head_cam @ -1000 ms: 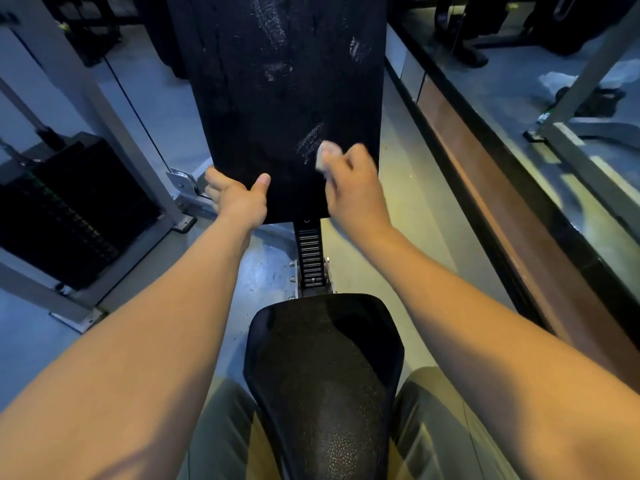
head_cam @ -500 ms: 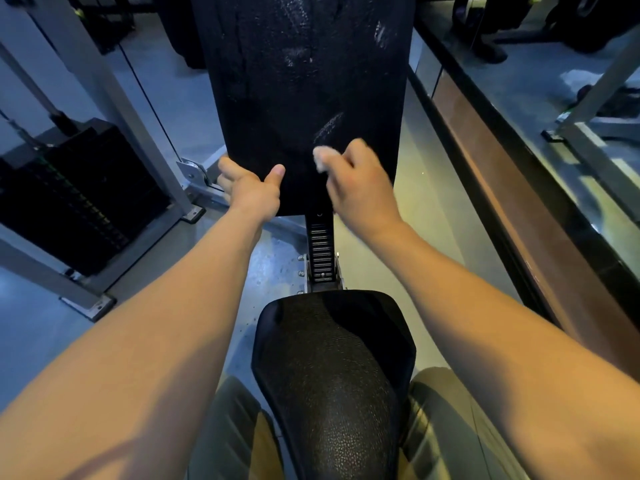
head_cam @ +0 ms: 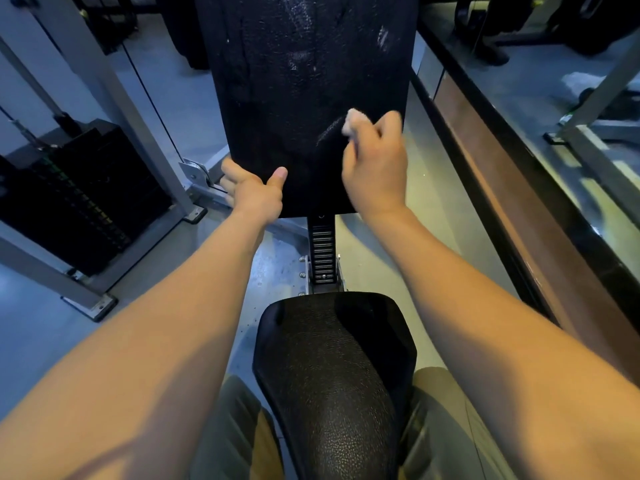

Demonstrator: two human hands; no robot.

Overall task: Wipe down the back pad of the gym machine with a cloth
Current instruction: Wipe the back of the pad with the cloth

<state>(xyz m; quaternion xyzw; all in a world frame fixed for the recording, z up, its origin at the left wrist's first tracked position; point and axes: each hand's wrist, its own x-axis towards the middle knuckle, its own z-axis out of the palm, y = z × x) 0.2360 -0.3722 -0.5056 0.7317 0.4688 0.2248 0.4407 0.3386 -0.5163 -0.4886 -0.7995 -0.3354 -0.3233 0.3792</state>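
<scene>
— Clamped where? The left hand (head_cam: 254,197) grips the black back pad (head_cam: 304,98) at its lower left corner, thumb on the face, fingers wrapped behind the edge.

— And the right hand (head_cam: 375,168)?

— Fisted around a small white cloth (head_cam: 351,121), pressed on the pad near its right edge. Bare pad lies above; the seat (head_cam: 332,375) sits below.

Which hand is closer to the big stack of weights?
The left hand. It grips the lower left corner of the back pad, on the side where the weight stack stands. The right hand presses the cloth near the pad's right edge, farther away.
</scene>
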